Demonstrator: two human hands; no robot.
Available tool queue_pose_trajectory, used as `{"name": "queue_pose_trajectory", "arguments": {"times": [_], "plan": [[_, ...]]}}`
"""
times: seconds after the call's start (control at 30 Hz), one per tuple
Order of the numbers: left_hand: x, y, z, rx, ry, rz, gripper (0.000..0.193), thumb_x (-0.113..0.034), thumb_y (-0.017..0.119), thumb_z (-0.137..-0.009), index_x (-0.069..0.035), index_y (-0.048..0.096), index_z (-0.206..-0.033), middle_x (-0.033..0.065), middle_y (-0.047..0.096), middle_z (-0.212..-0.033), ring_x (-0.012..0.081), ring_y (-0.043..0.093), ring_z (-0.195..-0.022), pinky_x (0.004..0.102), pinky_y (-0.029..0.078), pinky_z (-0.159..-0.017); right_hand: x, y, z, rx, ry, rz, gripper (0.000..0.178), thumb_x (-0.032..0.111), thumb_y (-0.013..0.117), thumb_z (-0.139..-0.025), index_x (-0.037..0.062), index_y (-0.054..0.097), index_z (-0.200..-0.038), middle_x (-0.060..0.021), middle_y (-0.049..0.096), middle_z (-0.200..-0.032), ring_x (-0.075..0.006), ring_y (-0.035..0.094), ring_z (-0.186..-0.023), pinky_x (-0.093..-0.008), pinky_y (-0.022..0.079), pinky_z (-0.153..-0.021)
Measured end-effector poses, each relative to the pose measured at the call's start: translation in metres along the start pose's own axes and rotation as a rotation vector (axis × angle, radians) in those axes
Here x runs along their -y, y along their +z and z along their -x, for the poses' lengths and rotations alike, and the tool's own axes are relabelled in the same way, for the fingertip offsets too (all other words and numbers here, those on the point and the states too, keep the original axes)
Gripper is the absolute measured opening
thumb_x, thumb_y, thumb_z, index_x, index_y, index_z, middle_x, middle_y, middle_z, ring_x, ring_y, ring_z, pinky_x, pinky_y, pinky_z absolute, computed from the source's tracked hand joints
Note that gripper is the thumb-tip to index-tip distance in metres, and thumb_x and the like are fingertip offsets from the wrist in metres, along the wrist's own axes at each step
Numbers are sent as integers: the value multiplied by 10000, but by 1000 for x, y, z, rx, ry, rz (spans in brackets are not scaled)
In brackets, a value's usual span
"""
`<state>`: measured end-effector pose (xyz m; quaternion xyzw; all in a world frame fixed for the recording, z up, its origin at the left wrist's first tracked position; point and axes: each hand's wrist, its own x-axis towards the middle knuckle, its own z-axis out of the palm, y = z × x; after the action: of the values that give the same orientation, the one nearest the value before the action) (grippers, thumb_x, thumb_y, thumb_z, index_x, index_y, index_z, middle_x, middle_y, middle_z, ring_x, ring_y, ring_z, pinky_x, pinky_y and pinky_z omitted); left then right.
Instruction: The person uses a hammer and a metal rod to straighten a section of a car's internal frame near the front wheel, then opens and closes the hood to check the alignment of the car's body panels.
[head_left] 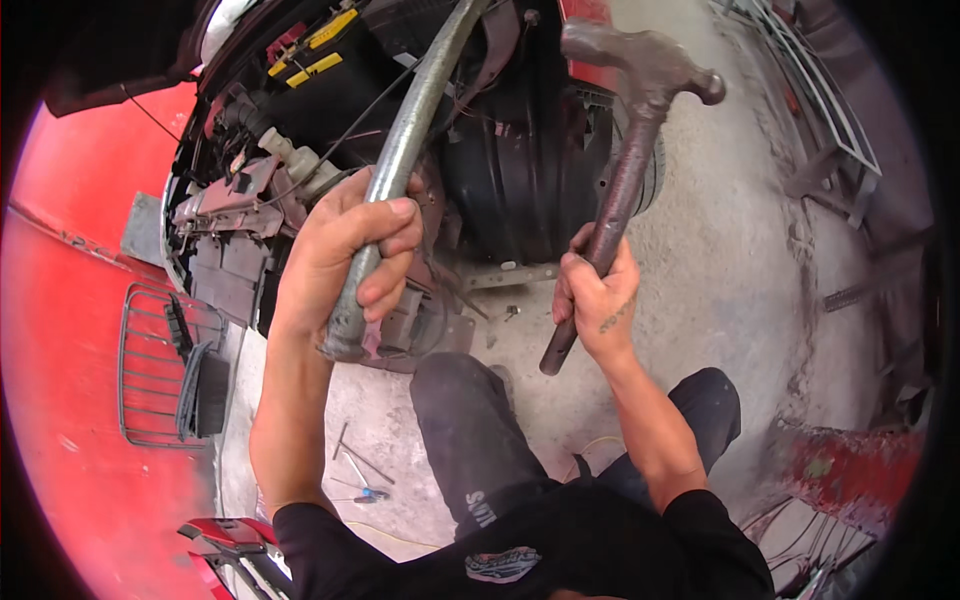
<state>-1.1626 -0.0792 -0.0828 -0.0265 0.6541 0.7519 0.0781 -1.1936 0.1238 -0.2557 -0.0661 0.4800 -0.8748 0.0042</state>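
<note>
My left hand (365, 245) is wrapped round a long grey metal bar (415, 110), which slants up and to the right past the top edge of the view. The bar's thick lower end sticks out below my fist. In my right hand (600, 295) is a dark, worn ball-peen hammer (630, 150), gripped low on its handle with the head up and the rounded peen toward the right. Bar and hammer are apart. Beyond them lies the opened front of a car (240, 200), with a black wheel-arch liner (520, 180) showing between my hands.
A red wall (60, 330) with a wire basket (150, 370) stands at the left. Hand tools, including a blue-handled screwdriver (370, 494), lie on the concrete floor (720, 290) by my knee. Metal frames (830, 90) lean at the right. A yellow-trimmed black battery (310, 60) sits at the far left.
</note>
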Motion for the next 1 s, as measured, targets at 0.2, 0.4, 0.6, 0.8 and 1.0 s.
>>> {"name": "queue_pose_trajectory", "arguments": {"times": [0.2,0.4,0.6,0.8,1.0], "plan": [[12,6,11,35,-2,80,382,-124,618,-921,77,439,-1192,68,475,-721,82,402,-355,238,330,-294,0,-1,-2,-74,-31,20,137,-1,503,-900,8,443,-1023,-45,469,-599,-130,439,-389,-308,432,-382],[17,3,3,99,42,143,381,-130,621,-920,71,444,-1191,67,479,-718,87,411,-355,244,339,-307,4,2,-7,-44,-53,15,134,2,515,-908,2,476,-1037,-40,527,-630,-117,494,-420,-280,412,-413],[25,-2,4,118,-18,171,362,-130,619,-926,56,452,-1188,60,483,-724,86,419,-369,251,346,-318,6,8,-7,-53,-71,45,139,6,516,-904,0,475,-1037,-41,530,-635,-117,494,-421,-273,404,-412],[27,-8,-42,180,-9,172,324,-133,618,-928,29,472,-1167,49,501,-741,75,433,-411,242,358,-340,5,13,-13,-60,-66,87,147,23,523,-904,-2,473,-1039,-43,529,-639,-118,492,-422,-273,399,-415],[13,-8,-61,242,44,268,246,-100,584,-948,25,502,-1143,36,504,-758,59,422,-431,232,359,-345,3,21,-27,-75,-91,88,168,47,534,-910,-1,473,-1059,-42,525,-629,-124,497,-419,-274,401,-419]]}}
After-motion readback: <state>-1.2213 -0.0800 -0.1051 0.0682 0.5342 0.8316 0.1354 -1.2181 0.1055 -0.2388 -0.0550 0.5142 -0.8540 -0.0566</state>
